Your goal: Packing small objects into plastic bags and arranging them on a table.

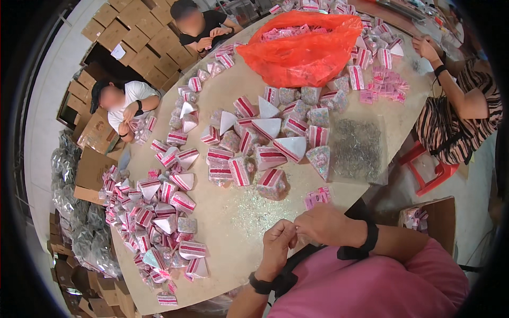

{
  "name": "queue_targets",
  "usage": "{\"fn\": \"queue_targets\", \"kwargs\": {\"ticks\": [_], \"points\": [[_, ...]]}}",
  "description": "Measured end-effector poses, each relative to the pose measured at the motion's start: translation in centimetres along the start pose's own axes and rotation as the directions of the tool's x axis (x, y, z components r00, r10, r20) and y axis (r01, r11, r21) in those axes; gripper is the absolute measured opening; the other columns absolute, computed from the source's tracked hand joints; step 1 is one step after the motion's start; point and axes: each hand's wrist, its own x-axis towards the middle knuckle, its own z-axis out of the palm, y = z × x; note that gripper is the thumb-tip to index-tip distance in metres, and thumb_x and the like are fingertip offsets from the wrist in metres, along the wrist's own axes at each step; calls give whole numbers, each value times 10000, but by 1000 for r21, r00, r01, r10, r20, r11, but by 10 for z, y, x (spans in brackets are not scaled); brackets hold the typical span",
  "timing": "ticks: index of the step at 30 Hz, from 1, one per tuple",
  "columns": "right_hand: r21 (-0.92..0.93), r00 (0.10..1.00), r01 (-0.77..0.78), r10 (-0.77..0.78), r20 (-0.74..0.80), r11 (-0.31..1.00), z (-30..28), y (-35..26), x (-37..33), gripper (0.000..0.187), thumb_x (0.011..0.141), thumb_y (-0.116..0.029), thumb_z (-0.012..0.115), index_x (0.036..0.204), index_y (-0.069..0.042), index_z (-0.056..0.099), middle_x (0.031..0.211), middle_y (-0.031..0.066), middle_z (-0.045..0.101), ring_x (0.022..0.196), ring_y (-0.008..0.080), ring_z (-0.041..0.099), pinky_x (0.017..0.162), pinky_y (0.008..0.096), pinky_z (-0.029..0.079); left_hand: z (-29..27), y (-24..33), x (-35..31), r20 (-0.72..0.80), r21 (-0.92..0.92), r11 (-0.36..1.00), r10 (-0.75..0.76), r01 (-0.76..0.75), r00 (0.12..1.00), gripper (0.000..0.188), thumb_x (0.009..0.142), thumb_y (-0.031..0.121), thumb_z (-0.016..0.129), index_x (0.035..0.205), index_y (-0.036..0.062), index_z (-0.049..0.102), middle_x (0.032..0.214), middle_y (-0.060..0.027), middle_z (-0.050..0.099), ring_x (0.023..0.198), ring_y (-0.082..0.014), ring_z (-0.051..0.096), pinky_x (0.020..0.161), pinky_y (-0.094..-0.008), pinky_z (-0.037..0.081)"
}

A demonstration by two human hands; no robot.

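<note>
My left hand [278, 245] and my right hand [324, 225] meet at the table's near edge, fingertips pinched close together. Whatever lies between the fingers is too small to make out. Just beyond the right hand is a small stack of pink printed cards [317, 198]. Farther in, a group of toy cake slices [273, 183], white with pink and red stripes and glittery sides, sits on the beige table [233, 286]. Loose glitter [257, 212] is scattered between them and my hands. A shallow clear tray [358, 151] of thin silvery pieces lies to the right.
A large heap of cake slices [154, 222] covers the table's left side. An open red plastic bag [302, 61] stands at the back. Co-workers sit at the far left and right. A cardboard box [441, 225] and a red stool [429, 169] are beside the table on the right.
</note>
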Motion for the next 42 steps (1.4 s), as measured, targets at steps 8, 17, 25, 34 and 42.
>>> {"fn": "queue_targets", "kwargs": {"ticks": [8,17,25,34,42], "points": [[-44,992,20,-25,-120,999,-3,10,-16,89,783,-119,553,816,-39,533,653,134,545,621,337,566,556,430,433,-20,11,34,68,828,406,612,-387,788,184,828,153,628,872,-3,539,782,-115,566,707,-257,533,631,-351,433],[22,983,-154,155,-98,988,-7,16,-16,107,855,-140,516,848,-39,550,724,144,573,687,349,577,597,428,443,-41,13,95,-122,879,471,379,-77,917,612,752,191,694,1245,-57,428,1084,-189,554,924,-305,561,798,-378,466],[329,946,-279,316,-66,902,-30,-11,26,115,846,-93,542,900,-17,610,736,136,602,639,258,603,578,368,464,-30,5,25,-283,-203,952,168,-230,944,559,778,-3,620,1287,-39,393,1183,-92,522,1037,-158,538,902,-294,445],[12,1000,-11,11,-17,1000,-11,-33,59,156,806,-86,566,954,-42,587,778,109,608,691,317,594,604,411,435,-10,26,-5,-468,-2,925,335,-380,818,514,795,52,632,1239,-28,386,1133,-107,518,1027,-170,528,928,-317,419],[-28,995,60,-62,-78,998,-10,-42,62,182,775,-65,579,951,-18,563,778,114,606,683,307,597,591,406,442,-10,24,-10,-486,-23,884,398,-466,778,522,794,28,636,1249,-17,384,1158,-91,502,1057,-162,508,934,-313,411]]}}
